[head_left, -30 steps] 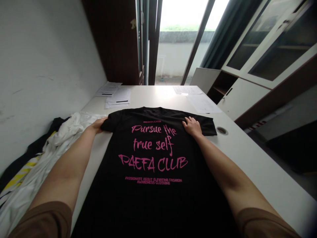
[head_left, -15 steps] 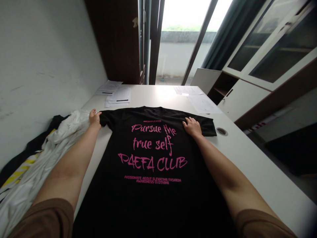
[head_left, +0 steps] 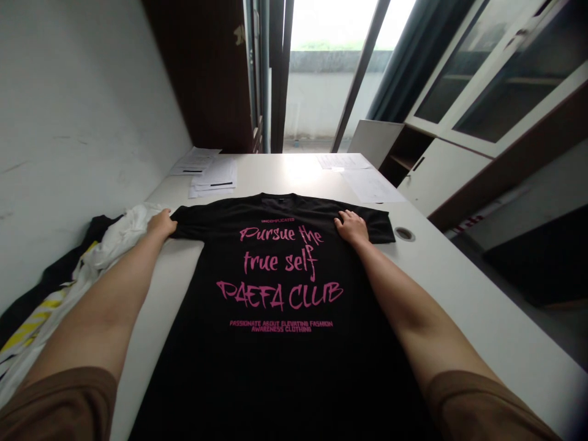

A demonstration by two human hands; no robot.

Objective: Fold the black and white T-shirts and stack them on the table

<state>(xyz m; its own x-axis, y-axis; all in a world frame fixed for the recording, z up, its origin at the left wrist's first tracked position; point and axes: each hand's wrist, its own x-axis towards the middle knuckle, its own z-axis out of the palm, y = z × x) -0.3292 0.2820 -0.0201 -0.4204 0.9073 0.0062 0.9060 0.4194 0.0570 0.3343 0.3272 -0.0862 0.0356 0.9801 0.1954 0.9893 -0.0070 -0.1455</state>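
Note:
A black T-shirt with pink lettering lies spread out on the white table, its collar at the far side. My left hand is closed on the edge of the left sleeve, which is stretched outward. On the upper right of the shirt, near the shoulder, my right hand rests flat with its fingers apart. The right sleeve lies extended beyond that hand. The shirt's lower part runs out of the bottom of the view.
White garments lie heaped along the left wall, with black and yellow cloth beside them. Sheets of paper are at the far left of the table, and more papers at the far right. A round cable hole is near the right sleeve.
My left hand has moved outward to the left, pulling the left sleeve straighter and wider. My right hand stays on the shirt's shoulder. The whole view has shifted slightly.

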